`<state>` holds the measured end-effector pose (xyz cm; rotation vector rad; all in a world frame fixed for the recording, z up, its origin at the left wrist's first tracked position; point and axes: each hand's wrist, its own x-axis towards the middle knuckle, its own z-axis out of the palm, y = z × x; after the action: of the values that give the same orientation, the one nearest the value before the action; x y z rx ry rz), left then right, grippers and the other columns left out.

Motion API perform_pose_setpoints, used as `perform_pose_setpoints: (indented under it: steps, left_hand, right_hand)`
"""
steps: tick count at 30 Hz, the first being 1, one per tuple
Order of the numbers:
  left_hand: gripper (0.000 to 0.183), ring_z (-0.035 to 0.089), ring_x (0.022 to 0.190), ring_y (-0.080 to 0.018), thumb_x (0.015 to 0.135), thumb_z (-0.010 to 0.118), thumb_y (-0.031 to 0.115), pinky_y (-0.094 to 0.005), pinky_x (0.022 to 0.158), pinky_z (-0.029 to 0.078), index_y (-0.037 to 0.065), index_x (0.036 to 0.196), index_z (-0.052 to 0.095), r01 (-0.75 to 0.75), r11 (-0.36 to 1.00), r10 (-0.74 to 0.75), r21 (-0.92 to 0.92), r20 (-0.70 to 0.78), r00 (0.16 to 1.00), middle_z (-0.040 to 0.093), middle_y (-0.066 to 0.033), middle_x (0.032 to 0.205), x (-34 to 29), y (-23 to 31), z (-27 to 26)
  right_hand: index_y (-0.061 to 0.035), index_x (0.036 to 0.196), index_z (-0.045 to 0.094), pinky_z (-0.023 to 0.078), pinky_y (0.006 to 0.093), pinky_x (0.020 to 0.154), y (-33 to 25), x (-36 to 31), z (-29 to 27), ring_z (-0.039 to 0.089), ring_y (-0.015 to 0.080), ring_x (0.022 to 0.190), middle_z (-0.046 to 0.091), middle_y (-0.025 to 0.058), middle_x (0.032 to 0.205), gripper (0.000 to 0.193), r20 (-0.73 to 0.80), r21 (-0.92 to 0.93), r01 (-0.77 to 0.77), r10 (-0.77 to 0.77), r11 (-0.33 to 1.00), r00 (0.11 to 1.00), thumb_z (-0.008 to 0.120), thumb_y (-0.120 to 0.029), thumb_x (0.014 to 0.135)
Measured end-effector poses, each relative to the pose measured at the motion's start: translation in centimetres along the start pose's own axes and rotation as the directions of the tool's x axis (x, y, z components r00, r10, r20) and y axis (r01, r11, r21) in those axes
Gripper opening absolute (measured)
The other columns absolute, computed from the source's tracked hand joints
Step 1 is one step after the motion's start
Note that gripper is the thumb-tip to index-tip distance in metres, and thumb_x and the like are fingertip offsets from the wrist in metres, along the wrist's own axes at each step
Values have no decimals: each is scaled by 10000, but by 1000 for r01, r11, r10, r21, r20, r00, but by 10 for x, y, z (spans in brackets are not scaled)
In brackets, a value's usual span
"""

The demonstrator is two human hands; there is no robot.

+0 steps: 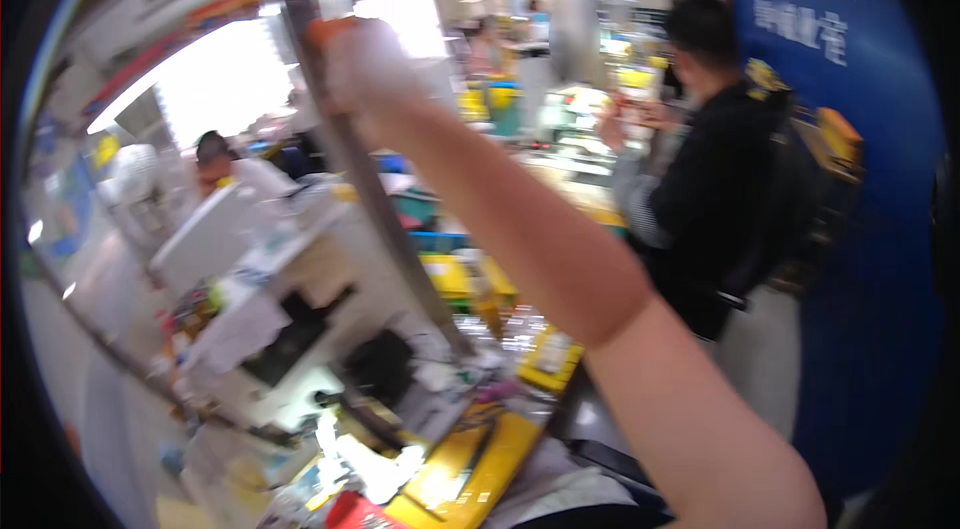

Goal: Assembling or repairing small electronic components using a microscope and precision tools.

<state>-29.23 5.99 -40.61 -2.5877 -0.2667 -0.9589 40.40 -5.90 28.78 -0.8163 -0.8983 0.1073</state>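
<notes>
Holding right hand (374,77) up high, just by grey post (377,209) and small orange thing (334,31). Being too blurry for telling how far open, or whether gripping either one. Seeing yellow tray (480,491) far below hand, and person in black shirt (715,184) standing to right of hand.

Bare right arm (545,229) and hand (372,77)

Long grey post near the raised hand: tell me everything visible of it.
The long, straight grey post looks metallic, plain and narrow. It slants in this view, top to the left, running from the upper edge to below mid-picture, where its foot blurs out. The right hand meets its upper part; blur hides whether it grips.
</notes>
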Motion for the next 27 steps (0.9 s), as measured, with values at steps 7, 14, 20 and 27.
perform_pose_setpoints:
  steps: [7,14,20,27]
  left_hand:
    - [186,473,576,-333,871,620,75,-461,542,366,36,702,555,211,937,-224,-279,-16,974,495,-126,652,90,31,-1]
    - [204,456,561,-328,862,621,85,-454,533,343,33,682,542,535,795,-543,-288,56,838,479,-127,632,282,86,-150]
    - [248,420,537,-300,860,625,113,-440,526,309,30,655,514,617,705,-643,-350,53,764,438,-116,592,314,103,-167]
    - [273,430,546,-295,876,637,134,-436,531,310,19,656,523,662,683,-673,-310,86,734,441,-119,596,303,99,-183]
  right_hand:
    - [-108,1019,548,249,270,414,55,-166,-40,329,75,436,422,-34,610,176,31,339,-339,350,877,936,534,-278,1063]
    - [-119,1108,524,270,222,456,148,-302,-91,338,30,486,412,-69,659,100,-206,387,-397,498,832,842,548,-206,1066]
    - [-112,1157,536,245,205,447,191,-316,-111,359,6,491,428,-89,656,101,-303,74,-365,370,928,878,516,-158,1069]
    - [-128,1127,534,223,213,431,189,-321,-115,330,12,455,417,-89,644,74,-149,107,-425,437,899,887,529,-163,1061]
